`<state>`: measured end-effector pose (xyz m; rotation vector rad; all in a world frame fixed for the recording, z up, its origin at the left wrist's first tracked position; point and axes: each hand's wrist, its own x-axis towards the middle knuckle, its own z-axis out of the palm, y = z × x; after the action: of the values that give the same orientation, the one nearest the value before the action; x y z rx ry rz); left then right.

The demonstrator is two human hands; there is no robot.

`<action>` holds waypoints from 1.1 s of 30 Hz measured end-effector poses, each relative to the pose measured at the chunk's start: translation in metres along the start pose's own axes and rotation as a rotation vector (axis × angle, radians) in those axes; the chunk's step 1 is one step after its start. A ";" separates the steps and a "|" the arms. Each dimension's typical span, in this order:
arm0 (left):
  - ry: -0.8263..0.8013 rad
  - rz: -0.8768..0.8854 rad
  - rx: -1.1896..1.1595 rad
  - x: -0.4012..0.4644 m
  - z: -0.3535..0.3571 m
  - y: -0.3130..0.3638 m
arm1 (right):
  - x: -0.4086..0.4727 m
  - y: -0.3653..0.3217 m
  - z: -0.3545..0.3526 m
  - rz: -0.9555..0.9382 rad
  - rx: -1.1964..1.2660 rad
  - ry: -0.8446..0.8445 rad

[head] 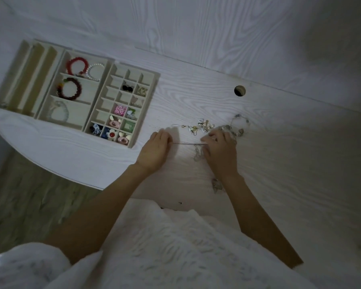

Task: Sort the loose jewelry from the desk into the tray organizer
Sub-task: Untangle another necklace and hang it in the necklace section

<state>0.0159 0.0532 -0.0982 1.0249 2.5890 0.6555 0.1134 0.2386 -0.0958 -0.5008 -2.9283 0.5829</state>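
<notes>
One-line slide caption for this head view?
Both hands, left hand and right hand, stretch a thin chain beside the tray organizer.

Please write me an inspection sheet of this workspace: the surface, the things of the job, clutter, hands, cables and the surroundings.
Surface: white wood-grain desk with a round hole near its back edge.
Job's things: tray organizer at the left, holding bead bracelets and small pieces in several cells; loose jewelry pile beyond the hands; thin chain stretched between both hands.
Clutter: small crumpled item by the right wrist, too dim to identify.
Hands: left hand pinches one end of the chain; right hand holds the other end.
Cables: nothing seen.
Surroundings: white panelled wall behind; wooden floor at the left.
</notes>
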 end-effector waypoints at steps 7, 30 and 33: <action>0.215 -0.185 -0.483 0.003 -0.061 0.019 | 0.009 0.022 -0.004 -0.020 0.010 -0.029; 0.128 -0.024 -0.305 0.021 -0.112 0.047 | 0.061 -0.056 -0.070 -0.054 0.698 -0.449; 0.160 -0.053 -0.313 0.021 -0.114 0.047 | 0.068 -0.069 -0.072 -0.045 0.755 -0.455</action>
<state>-0.0190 0.0625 0.0213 0.8319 2.5231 1.1267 0.0418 0.2271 0.0010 -0.2183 -2.7441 1.8832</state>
